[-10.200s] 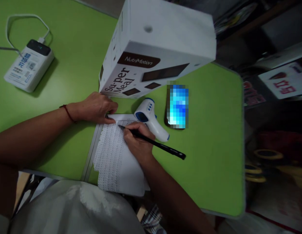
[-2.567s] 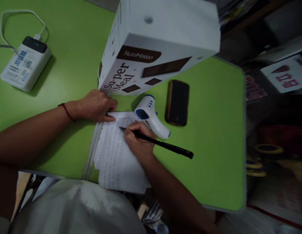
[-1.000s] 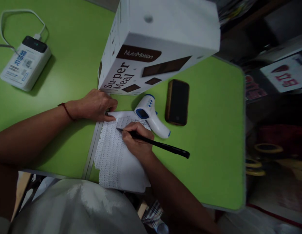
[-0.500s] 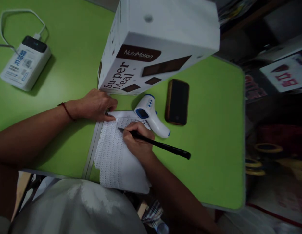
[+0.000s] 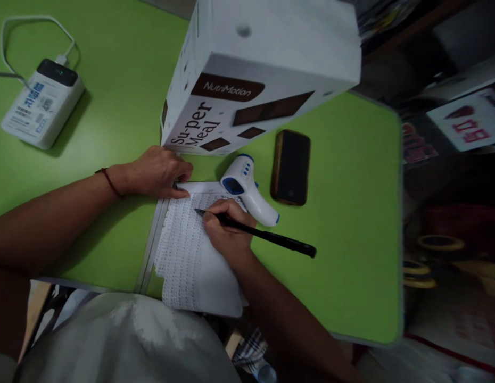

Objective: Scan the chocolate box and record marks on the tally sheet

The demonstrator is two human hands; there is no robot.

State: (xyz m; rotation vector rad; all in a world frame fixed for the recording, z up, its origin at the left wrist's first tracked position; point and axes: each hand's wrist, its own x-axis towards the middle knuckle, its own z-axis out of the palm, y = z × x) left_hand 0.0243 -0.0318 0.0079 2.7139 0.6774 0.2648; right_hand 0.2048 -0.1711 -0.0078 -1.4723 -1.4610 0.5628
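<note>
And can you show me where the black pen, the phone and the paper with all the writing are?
Black pen (image 5: 274,237): head view, on its long barrel.
Phone (image 5: 291,166): head view, on its dark screen.
Paper (image 5: 185,255): head view, on its left part, covered in writing.

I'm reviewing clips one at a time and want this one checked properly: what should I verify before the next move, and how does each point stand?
1. Pen gripped by the right hand: ok, held near its tip.
2. Pen's tip touching the paper: cannot tell; it shows over the paper, but contact is too small to judge.
3. Left hand at the paper's upper left corner: ok.
4. Paper's top fully uncovered: not ok; the thermometer overlaps it in view.
5. Phone apart from the paper: ok.
6. Writing readable: cannot tell, too small.
</note>
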